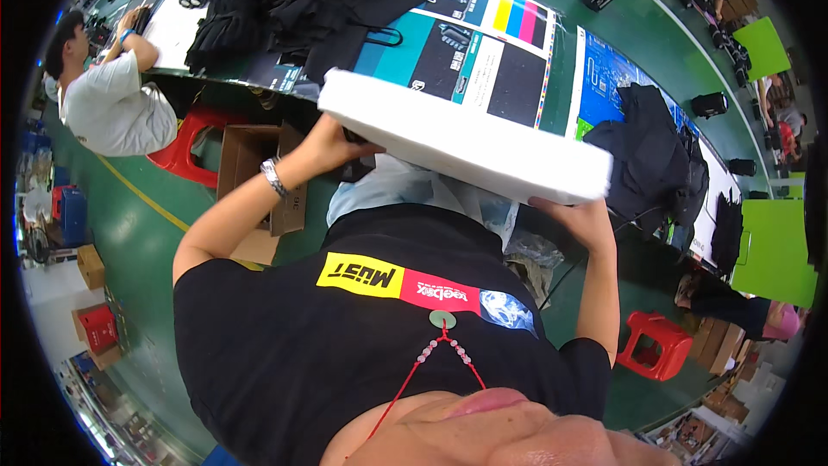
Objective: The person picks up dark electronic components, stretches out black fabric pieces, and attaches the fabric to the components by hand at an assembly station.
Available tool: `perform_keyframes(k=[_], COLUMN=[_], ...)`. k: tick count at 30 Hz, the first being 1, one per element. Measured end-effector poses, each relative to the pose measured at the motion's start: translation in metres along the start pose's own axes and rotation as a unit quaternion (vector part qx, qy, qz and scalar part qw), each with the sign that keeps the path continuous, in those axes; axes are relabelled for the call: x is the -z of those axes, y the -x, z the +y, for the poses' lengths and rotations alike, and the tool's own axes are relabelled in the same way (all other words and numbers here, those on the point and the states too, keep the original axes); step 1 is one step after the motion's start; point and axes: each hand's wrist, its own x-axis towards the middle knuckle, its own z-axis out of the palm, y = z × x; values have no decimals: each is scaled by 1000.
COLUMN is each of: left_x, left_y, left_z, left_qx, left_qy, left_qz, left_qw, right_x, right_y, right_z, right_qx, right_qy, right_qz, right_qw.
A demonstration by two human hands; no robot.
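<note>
A long white slab (466, 134), foam by its look, is held in front of me at waist height, tilted so its right end sits lower. My left hand (332, 148) grips its left end from below, the wrist wearing a silver watch. At the other end, my right hand (580, 217) is closed on the lower corner. The slab hides part of the fingers of both hands. Something dark (355, 169) shows just under my left fingers; I cannot make out what it is. Beyond the slab lie printed sheets (431, 60) on the worktable.
Black fabric pieces (285, 13) are heaped on the table at far left, more black fabric (651, 155) at right. An open cardboard box (289, 198) and a red stool (194, 142) stand on the left, another red stool (655, 345) on the right. A co-worker (121, 99) sits at far left.
</note>
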Motion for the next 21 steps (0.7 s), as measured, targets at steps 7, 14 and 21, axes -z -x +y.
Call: perform_keyframes(k=[7,14,21], left_x=[19,54,36], left_y=[21,38,-7], left_z=[-4,27,8], left_qx=[148,36,16], left_qy=[201,-40,-54], left_qz=[-2,7,93], left_qw=[969,999,994], right_x=[14,-89,-72], right_y=[-64,-142,-148], right_z=[-137,-106,-93], right_qx=[211,234,248], right_qy=[234,284,307], right_qz=[-105,-284,-163], right_qw=[943,885,904])
